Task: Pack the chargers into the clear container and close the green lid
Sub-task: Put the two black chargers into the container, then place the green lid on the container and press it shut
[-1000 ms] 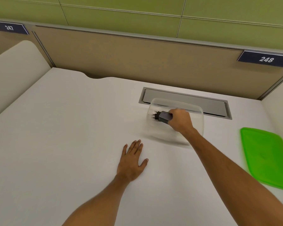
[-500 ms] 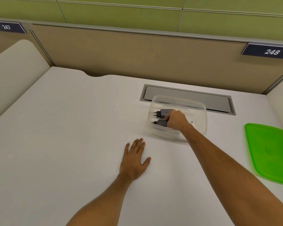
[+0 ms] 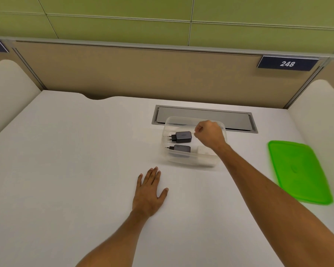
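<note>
A white tabletop (image 3: pixel 66 151) fills the view, backed at the far edge by a tan partition (image 3: pixel 133 74) with green wall panels above it. The left hand (image 3: pixel 149 191) lies flat on the tabletop, palm down, fingers stretched out and lightly spread, holding nothing; it rests near the viewer, just in front of the container's left corner and apart from it. To its right and farther away stands the clear container (image 3: pixel 191 160), open at the top, its far rim overlapping a grey recessed hatch (image 3: pixel 202 117) set into the tabletop. Two dark chargers lie inside it toward the left end, side by side, both with their prongs pointing left: the far charger (image 3: pixel 182 136) and the near charger (image 3: pixel 180 148), close together but with a strip of clear floor between them. A pale white object (image 3: pixel 205 150) shows in the right part of the container; what it is cannot be told. The right hand (image 3: pixel 209 136) hovers over the right half of the container, curled into a loose fist, fingers closed on nothing that can be seen, just right of the far charger and not touching it. Farther right, on the partition, hangs a dark sign (image 3: pixel 287 63) reading 248. Well to the right of the container, the green lid (image 3: pixel 299 170) lies flat on the tabletop, off the container.
</note>
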Demonstrator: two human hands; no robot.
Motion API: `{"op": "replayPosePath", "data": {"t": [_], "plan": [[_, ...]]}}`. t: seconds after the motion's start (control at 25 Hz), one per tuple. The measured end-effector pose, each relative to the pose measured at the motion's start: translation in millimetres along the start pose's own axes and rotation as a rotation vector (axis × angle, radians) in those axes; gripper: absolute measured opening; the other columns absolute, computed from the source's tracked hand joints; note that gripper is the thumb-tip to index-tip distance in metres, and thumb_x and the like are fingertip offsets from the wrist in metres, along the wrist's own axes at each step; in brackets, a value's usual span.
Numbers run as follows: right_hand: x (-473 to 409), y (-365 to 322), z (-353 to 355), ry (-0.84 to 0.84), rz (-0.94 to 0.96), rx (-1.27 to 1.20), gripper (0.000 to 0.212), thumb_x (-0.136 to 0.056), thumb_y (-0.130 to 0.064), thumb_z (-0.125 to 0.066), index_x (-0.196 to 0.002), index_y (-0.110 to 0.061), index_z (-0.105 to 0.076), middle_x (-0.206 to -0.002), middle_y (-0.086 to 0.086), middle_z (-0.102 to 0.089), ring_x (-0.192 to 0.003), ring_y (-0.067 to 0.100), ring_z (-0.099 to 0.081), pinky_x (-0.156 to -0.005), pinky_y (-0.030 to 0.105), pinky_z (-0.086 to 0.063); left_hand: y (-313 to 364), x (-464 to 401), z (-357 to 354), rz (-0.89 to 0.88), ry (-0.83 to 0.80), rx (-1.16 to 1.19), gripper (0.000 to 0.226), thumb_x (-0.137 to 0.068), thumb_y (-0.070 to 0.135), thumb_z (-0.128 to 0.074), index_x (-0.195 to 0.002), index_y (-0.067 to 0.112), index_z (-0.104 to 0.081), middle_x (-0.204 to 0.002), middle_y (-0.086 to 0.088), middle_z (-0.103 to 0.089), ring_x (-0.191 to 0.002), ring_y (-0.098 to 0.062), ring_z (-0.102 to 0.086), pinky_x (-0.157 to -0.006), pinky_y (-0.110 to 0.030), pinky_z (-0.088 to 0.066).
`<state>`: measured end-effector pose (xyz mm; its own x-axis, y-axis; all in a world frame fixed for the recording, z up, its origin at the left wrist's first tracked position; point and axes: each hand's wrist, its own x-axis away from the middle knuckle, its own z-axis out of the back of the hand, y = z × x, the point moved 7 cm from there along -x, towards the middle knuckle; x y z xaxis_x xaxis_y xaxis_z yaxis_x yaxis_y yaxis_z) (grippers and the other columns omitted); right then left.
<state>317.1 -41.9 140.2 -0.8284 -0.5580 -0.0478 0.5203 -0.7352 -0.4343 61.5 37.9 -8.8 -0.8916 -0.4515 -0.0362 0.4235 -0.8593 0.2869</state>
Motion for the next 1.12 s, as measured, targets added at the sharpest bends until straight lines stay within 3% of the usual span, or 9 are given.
{"op": "replayPosePath", "data": {"t": [0.16,0.28,0.56,0.8,1.12], "plan": [[13.7,34.2,23.3,0.111,-0.064,-0.051,0.021,-0.081,-0.01,-0.052,-0.079,-0.012,-0.073,-0.079,0.005,-0.075,-0.069,0.023,-0.065,-0.064,0.025,-0.051,-1.2,1.1,-1.2,-0.004,0.002,0.006,0.07,-0.091,0.055,-0.029,-0.148,0.015,-0.029,-0.157,0.001,-0.022,-0.144,-0.01,-0.012,-0.116,-0.039,-0.001],[31.7,65.7,37.7,0.148,-0.142,-0.082,0.019,-0.084,-0.012,-0.055,-0.083,-0.01,-0.074,-0.08,0.005,-0.075,-0.065,0.017,-0.057,-0.063,0.022,-0.042,-1.8,0.7,-2.8,-0.003,-0.005,0.01,0.071,-0.09,0.056,-0.027,-0.148,0.014,-0.029,-0.157,0.001,-0.022,-0.144,-0.009,-0.011,-0.117,-0.037,0.002],[81.1,158.9,56.1,0.166,-0.424,-0.002,0.022,-0.079,-0.009,-0.054,-0.086,-0.013,-0.074,-0.09,0.011,-0.075,-0.087,0.034,-0.066,-0.065,0.028,-0.046,-1.6,0.9,-2.1,-0.01,-0.008,0.012,0.076,-0.088,0.059,-0.02,-0.149,0.013,-0.024,-0.158,0.003,-0.018,-0.144,-0.006,-0.006,-0.117,-0.035,0.004],[131.1,230.5,59.0,0.209,-0.682,-0.001,0.035,-0.077,-0.006,-0.057,-0.11,-0.012,-0.068,-0.111,0.016,-0.07,-0.105,0.037,-0.063,-0.085,0.037,-0.05,-1.1,0.9,-2.3,-0.01,-0.004,0.015,0.078,-0.087,0.06,-0.02,-0.148,0.012,-0.026,-0.157,0.003,-0.02,-0.144,-0.007,-0.009,-0.118,-0.036,0.002],[171.0,266.3,46.8,0.21,-0.844,0.247,0.029,-0.078,-0.016,-0.06,-0.104,-0.005,-0.068,-0.11,0.017,-0.061,-0.108,0.036,-0.053,-0.089,0.041,-0.042,-1.4,1.4,-4.0,-0.021,-0.008,-0.012,0.077,-0.088,0.06,-0.019,-0.148,0.013,-0.027,-0.157,0.003,-0.021,-0.144,-0.008,-0.011,-0.118,-0.039,-0.002]]}}
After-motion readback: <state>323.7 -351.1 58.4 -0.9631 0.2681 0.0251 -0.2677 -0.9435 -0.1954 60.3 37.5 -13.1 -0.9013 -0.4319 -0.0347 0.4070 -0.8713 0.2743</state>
